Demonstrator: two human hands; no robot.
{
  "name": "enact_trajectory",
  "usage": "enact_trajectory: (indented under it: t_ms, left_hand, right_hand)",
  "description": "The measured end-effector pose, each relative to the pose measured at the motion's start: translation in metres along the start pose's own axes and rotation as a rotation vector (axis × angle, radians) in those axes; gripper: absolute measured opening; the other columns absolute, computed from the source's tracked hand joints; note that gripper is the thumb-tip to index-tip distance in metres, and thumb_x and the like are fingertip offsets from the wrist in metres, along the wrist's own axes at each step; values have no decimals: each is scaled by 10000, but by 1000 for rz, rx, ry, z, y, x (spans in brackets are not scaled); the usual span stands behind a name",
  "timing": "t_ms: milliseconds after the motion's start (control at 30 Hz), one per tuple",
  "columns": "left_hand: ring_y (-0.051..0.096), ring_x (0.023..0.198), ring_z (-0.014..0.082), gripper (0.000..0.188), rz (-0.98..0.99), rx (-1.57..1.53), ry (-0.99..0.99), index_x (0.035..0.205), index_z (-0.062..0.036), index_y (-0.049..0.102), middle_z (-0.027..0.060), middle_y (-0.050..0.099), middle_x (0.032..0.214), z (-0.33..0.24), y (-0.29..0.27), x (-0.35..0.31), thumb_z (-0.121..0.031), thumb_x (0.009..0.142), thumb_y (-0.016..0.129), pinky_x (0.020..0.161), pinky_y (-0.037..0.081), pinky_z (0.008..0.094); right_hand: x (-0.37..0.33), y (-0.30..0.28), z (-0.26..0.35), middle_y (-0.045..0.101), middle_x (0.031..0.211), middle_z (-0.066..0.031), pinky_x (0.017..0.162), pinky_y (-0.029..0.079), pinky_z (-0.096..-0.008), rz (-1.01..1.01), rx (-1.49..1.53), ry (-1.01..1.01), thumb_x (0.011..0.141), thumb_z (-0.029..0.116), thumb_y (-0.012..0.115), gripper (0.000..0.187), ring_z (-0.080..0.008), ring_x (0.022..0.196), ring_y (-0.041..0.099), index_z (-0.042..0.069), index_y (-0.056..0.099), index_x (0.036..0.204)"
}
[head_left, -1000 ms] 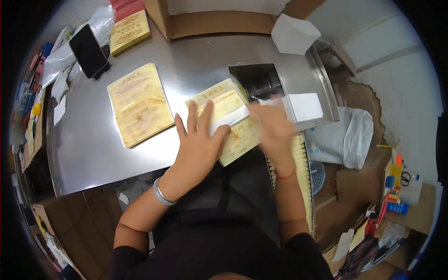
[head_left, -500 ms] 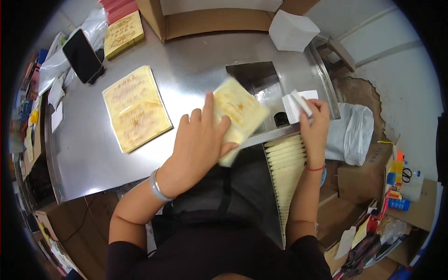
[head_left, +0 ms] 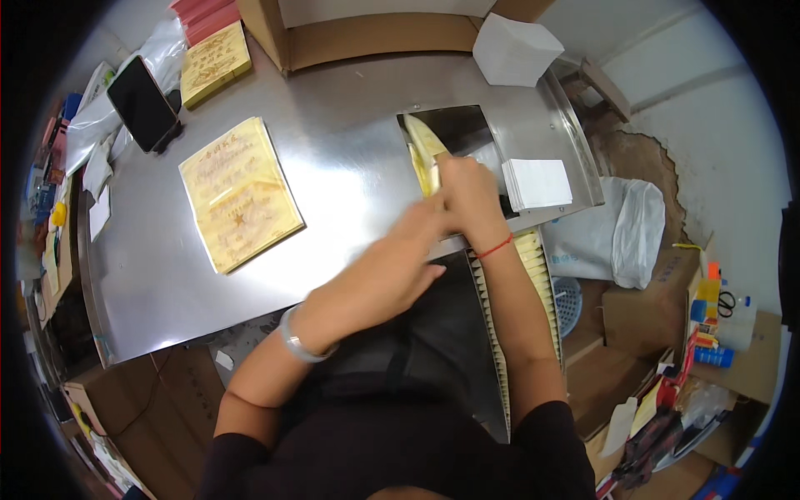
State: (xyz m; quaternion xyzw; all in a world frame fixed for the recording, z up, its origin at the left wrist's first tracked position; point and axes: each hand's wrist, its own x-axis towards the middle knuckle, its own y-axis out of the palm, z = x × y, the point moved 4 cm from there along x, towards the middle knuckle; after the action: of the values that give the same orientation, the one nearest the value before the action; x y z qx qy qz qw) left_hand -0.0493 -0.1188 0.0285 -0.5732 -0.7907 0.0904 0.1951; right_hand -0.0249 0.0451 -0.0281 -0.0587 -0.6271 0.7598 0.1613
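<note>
My right hand (head_left: 471,196) is closed on a yellow printed paper (head_left: 425,146), which looks curled or folded and stands tilted over the dark rectangular cut-out (head_left: 467,129) in the metal table. My left hand (head_left: 387,262) reaches in beside it; its fingers are smeared and partly behind the right hand, with the thumb sticking out. A stack of white slips (head_left: 537,184) lies just right of the cut-out. Below the table edge, beside my right forearm, a long row of yellow packets (head_left: 533,258) stands packed together. A stack of yellow printed sheets (head_left: 242,196) lies to the left.
A phone on a stand (head_left: 143,104) is at the table's far left, near a second yellow stack (head_left: 215,65) and pink bundles (head_left: 204,18). An open cardboard box (head_left: 383,42) sits at the back. A white paper block (head_left: 517,50) stands back right. Beyond the edge hangs a white bag (head_left: 617,229).
My right hand has moved left from the white slips to the yellow paper. That paper has gone from lying flat beside my left hand to standing tilted. My left hand has moved slightly down and right.
</note>
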Motion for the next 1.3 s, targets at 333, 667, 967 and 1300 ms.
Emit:
enact_trajectory:
  t_ms: [333,667,967,1300]
  left_hand:
    - [498,1021,304,263,-565,1336,-419,996,-73,599,109,539,1052,68,-140,-98,-241,820,700,889,344,493]
    - [343,1328,496,427,-224,797,-40,1098,-47,568,262,395,1404,34,-4,-31,-188,747,765,1074,328,572]
    - [424,1262,409,480,-325,862,-48,1023,-42,579,198,453,1355,27,-22,-40,-149,617,811,1027,359,526]
    - [377,1317,454,535,-36,1042,-33,1025,-83,602,241,367,1479,47,-11,20,-489,711,755,1008,328,606]
  right_hand:
    - [-57,-42,-32,595,958,-120,792,453,-430,-604,-148,305,856,118,649,188,-322,902,550,3,710,991]
    - [-74,-68,-13,604,1079,-171,896,457,-444,-617,92,-8,764,-6,609,322,-338,1024,559,5,689,1076]
    - [-37,-16,76,638,1066,-96,983,407,-563,-268,-66,-211,780,27,575,309,-312,962,612,47,692,1065]
    - [-52,-34,-29,581,1086,-151,883,453,-417,-461,-102,311,869,71,609,234,-355,1049,517,-44,665,1065]
